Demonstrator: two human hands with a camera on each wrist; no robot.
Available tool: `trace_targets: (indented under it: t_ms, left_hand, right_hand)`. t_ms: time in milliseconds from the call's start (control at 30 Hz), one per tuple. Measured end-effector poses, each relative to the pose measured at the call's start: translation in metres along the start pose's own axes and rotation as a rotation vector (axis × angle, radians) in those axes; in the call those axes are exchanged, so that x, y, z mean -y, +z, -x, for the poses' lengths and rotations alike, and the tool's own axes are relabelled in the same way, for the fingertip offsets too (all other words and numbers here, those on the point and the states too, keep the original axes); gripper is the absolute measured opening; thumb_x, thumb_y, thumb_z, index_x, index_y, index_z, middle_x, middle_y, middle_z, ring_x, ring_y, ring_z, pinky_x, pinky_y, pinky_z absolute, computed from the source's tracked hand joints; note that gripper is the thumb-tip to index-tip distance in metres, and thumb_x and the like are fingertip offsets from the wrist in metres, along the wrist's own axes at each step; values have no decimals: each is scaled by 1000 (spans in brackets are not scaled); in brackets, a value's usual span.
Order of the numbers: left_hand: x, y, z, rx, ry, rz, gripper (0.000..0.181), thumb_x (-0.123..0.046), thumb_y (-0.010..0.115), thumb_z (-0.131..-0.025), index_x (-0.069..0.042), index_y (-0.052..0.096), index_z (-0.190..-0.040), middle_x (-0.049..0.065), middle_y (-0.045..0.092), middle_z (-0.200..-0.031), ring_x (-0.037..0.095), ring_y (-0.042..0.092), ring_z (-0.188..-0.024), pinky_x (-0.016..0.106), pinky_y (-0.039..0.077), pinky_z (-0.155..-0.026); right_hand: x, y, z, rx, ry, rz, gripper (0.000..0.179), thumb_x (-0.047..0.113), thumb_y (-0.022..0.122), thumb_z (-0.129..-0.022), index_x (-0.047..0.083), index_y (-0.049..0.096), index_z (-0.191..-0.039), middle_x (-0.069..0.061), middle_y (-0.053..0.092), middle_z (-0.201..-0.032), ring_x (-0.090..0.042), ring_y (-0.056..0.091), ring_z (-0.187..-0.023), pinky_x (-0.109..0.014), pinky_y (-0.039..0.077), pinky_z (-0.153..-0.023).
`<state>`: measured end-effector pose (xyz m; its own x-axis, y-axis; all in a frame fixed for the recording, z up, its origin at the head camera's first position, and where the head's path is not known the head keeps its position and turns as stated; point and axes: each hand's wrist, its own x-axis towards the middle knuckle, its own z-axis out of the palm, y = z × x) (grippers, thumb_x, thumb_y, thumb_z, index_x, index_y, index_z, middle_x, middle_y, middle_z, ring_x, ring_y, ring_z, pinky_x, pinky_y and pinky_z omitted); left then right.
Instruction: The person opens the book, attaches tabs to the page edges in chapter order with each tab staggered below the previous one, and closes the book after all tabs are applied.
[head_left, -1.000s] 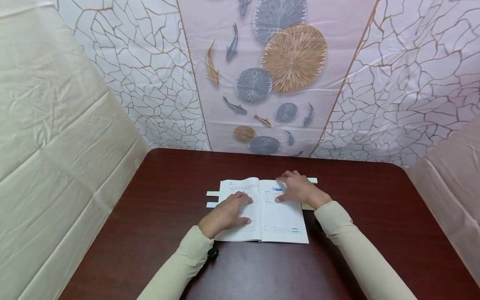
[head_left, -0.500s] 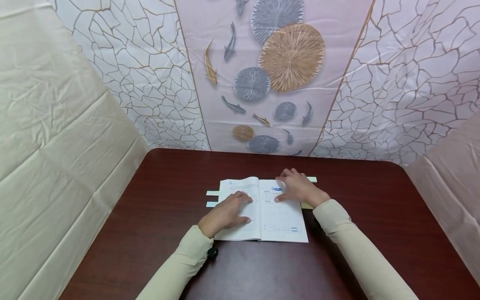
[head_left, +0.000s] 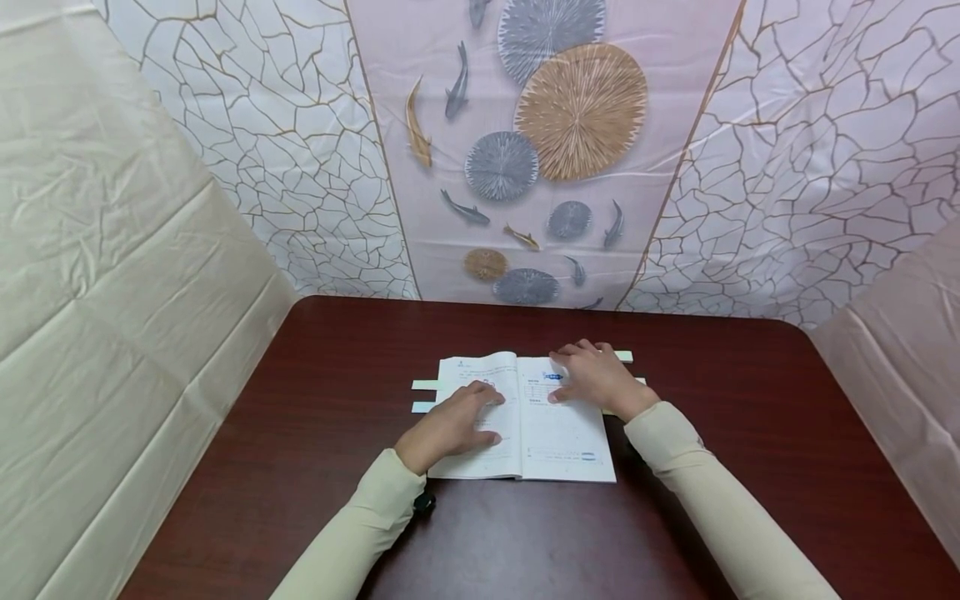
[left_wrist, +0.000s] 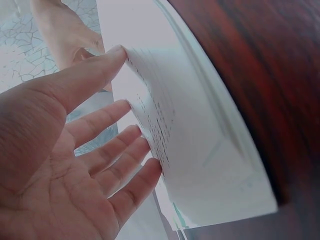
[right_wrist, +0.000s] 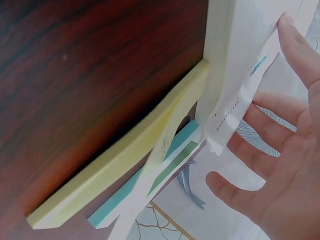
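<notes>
An open book (head_left: 566, 442) with printed white pages lies on the table, its spine running away from me. My left hand (head_left: 453, 425) rests on the left page, fingers spread and slightly bent. In the left wrist view its fingertips (left_wrist: 152, 165) touch the paper and the thumb stands apart. On the upper right page lies my right hand (head_left: 600, 379), reaching towards the far edge. The right wrist view shows that hand's fingers (right_wrist: 282, 107) spread, some touching the page. Neither hand grips anything.
Pale green and blue strips (head_left: 424, 407) stick out past the book's left side. On the right, a thick yellow strip (right_wrist: 125, 145) and a teal one (right_wrist: 145, 182) jut out, like sticky-note pads. The dark wooden table (head_left: 315, 417) meets patterned cloth (head_left: 330, 208) at its back edge.
Both hands hold nearly the same places on the pages. The head view has shifted very slightly, and the book lies as before.
</notes>
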<state>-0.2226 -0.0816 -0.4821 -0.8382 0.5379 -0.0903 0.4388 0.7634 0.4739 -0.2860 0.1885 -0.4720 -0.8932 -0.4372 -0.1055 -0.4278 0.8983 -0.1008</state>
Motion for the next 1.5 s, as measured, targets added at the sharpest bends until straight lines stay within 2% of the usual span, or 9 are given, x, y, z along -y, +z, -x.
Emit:
trace_targets:
  t_ms: [233,600,667,833,967,1100,1233,1367,1500]
  left_hand:
    - [2,1,0,8,6,8,56,-22,84,-93,-9,64,-143,11,56,-150,29,53,-139,42,45,-114]
    - [2,3,2,17,-4,28,56,-23,83,-93,-10,64,-144,12,54,-152,29,52,-140,43,45,-114]
    - [2,4,2,25,-4,41,57,-23,83,-94,-10,63,-145,12,54,-153,29,51,-141,43,44,-114]
    - [2,3,4,37,-3,70,56,-25,79,-97,-10,62,-148,13,51,-156,29,48,-145,44,42,-116]
    - [5,3,7,31,21,118,49,-33,66,-106,-8,62,-148,16,50,-158,33,46,-148,48,40,-119]
    - [13,-2,10,22,-46,286,55,-42,37,-115,-5,60,-149,16,54,-156,34,49,-146,51,40,-118]
    - [27,-9,9,-19,-174,633,77,-56,15,-114,-3,59,-148,17,58,-151,32,53,-142,50,41,-117]
    - [39,-12,5,-102,-204,885,66,-51,33,-115,2,62,-142,18,68,-137,29,62,-132,45,48,-112]
    - [47,-11,5,-162,-246,821,35,-36,59,-109,-5,75,-110,3,72,-99,16,65,-96,33,51,-88]
  right_hand:
    - [0,1,0,-6,2,-12,79,49,85,-86,6,61,-148,-18,60,-149,-41,50,-140,-69,33,-114]
    - [0,4,6,-134,-11,-2,64,45,86,-88,11,70,-139,-12,66,-133,-36,57,-121,-64,43,-104]
    - [0,2,10,-187,23,-143,59,37,83,-93,10,67,-142,-15,67,-135,-37,63,-114,-59,48,-100]
    - [8,-3,28,-338,64,-699,52,33,61,-109,10,53,-155,-19,70,-133,-36,71,-110,-52,56,-92]
    - [31,-2,47,-270,-44,-939,49,35,38,-117,9,52,-156,-21,65,-141,-40,66,-123,-55,56,-96]
    - [61,10,63,-156,-198,-846,43,27,45,-115,12,56,-154,-16,59,-149,-38,60,-132,-55,52,-104]
    - [81,18,73,-137,-245,-599,50,29,62,-108,19,54,-156,-16,51,-154,-35,51,-141,-55,47,-110]
    - [88,19,75,-122,-237,-497,52,32,65,-107,19,54,-156,-19,46,-158,-38,46,-145,-55,46,-112]
    - [90,19,74,-125,-255,-460,51,30,66,-106,15,57,-154,-21,45,-159,-40,45,-146,-55,45,-113]
